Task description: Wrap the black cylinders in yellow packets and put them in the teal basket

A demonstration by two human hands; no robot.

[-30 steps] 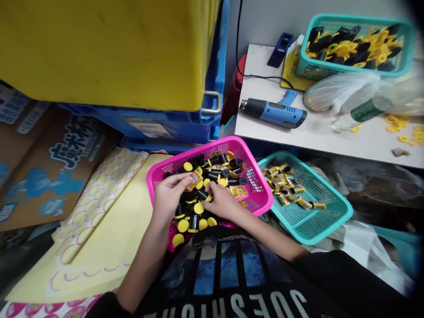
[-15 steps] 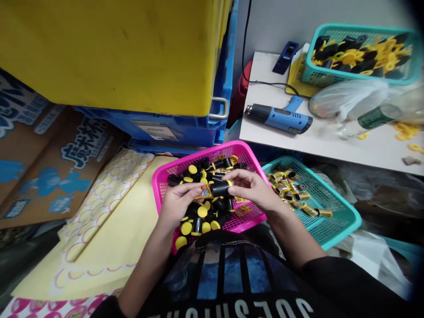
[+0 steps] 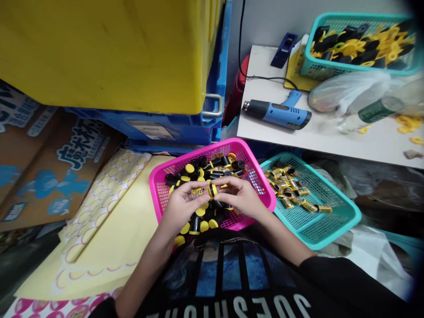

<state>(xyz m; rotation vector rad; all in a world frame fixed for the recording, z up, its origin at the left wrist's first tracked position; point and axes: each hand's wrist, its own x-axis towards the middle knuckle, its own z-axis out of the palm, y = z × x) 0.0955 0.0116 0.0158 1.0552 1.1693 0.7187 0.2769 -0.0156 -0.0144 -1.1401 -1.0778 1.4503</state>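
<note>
A pink basket (image 3: 258, 185) on my lap holds several black cylinders with yellow caps (image 3: 194, 225). Above it my left hand (image 3: 182, 205) pinches a small yellow label (image 3: 198, 192). My right hand (image 3: 240, 196) grips a black cylinder with a yellow band (image 3: 212, 190). The label and the cylinder touch between my fingertips. Both hands hover over the middle of the basket.
A teal basket (image 3: 331, 229) with several yellow-wrapped cylinders sits to the right. A white table (image 3: 298, 137) carries a blue heat gun (image 3: 278, 114), a plastic bag and another teal basket (image 3: 361, 70) of parts. Yellow and blue crates (image 3: 132, 66) and sticker sheets (image 3: 109, 194) are on the left.
My right hand lifted a black cylinder out of the basket and brought it to the label in my left hand. Both hands now press together lower over the basket.
</note>
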